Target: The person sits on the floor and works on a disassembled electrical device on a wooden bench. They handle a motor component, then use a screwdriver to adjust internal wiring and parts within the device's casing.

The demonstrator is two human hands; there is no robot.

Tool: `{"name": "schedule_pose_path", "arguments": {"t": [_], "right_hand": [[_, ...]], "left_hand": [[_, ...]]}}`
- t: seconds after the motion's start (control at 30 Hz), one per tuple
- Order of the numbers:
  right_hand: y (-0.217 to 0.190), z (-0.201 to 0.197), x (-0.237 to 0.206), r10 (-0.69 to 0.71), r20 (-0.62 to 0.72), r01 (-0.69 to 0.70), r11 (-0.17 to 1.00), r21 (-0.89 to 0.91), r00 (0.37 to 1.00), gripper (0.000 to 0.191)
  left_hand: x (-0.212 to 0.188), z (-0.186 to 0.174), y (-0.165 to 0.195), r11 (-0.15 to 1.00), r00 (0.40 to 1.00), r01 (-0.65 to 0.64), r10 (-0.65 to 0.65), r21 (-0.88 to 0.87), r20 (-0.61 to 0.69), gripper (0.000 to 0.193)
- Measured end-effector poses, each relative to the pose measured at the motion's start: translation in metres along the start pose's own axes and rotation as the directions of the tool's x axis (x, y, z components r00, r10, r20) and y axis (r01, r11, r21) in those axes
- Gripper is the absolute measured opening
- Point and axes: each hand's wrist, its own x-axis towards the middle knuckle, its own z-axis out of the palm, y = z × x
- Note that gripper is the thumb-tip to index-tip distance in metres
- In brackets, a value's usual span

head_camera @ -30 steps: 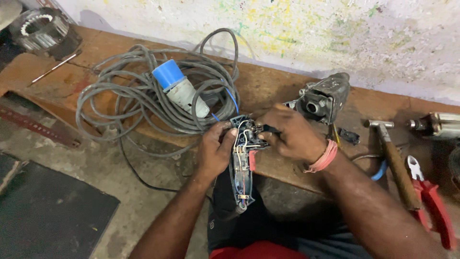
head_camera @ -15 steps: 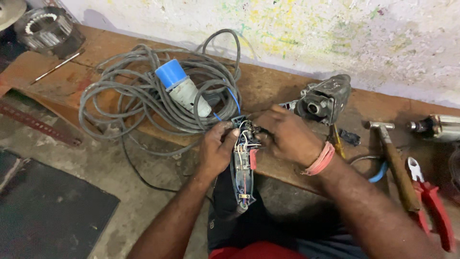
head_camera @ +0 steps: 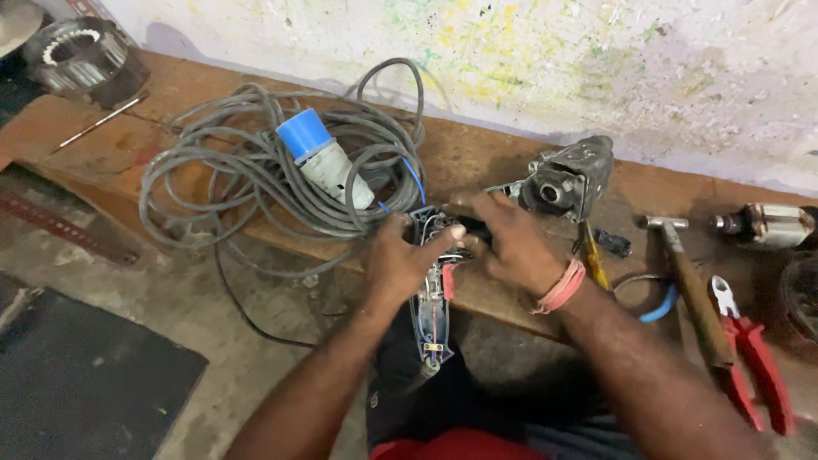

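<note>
An opened power-tool handle half [head_camera: 430, 311] with exposed wires and a red part lies lengthwise in front of me. My left hand [head_camera: 399, 262] grips its upper end from the left. My right hand [head_camera: 509, 244], with a pink band at the wrist, pinches the wiring at the top of the handle. Just beyond the right hand sits the grey metal tool head [head_camera: 565, 178] on the brown wooden bench [head_camera: 187, 94].
A coil of grey cable [head_camera: 247, 175] with a blue and white plug [head_camera: 322, 159] lies to the left. A hammer [head_camera: 687, 277], red-handled pliers [head_camera: 754, 353], a motor armature [head_camera: 767, 224] and a yellow-handled screwdriver [head_camera: 590, 255] lie to the right. A round stator [head_camera: 78, 58] stands far left.
The view has shifted slightly. Both hands stay on the top of the handle, with the right hand's fingers moved a little over the wiring.
</note>
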Motion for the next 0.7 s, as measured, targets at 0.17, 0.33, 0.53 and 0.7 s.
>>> {"name": "schedule_pose_path", "arguments": {"t": [0.17,0.33,0.53,0.7], "right_hand": [[-0.007,-0.005,-0.001,0.041,0.017,-0.042,0.999,0.013,0.999,0.075],[-0.017,-0.047,-0.034,-0.035,-0.439,0.109,0.983,0.145,0.898,0.050],[-0.031,-0.075,-0.092,0.287,-0.399,-0.277,0.957,0.084,0.871,0.017],[-0.026,-0.071,-0.116,0.308,-0.315,-0.349,0.933,-0.082,0.898,0.030]], "left_hand": [[0.002,0.001,0.009,0.997,0.997,0.080,-0.080,-0.004,0.002,0.066],[0.004,0.003,0.005,0.986,1.000,0.026,-0.024,-0.165,0.014,0.060],[0.008,0.003,0.001,0.969,0.997,0.051,-0.034,-0.242,0.074,0.051],[0.008,0.010,-0.006,0.913,0.998,0.004,0.024,-0.408,0.064,0.044]]}}
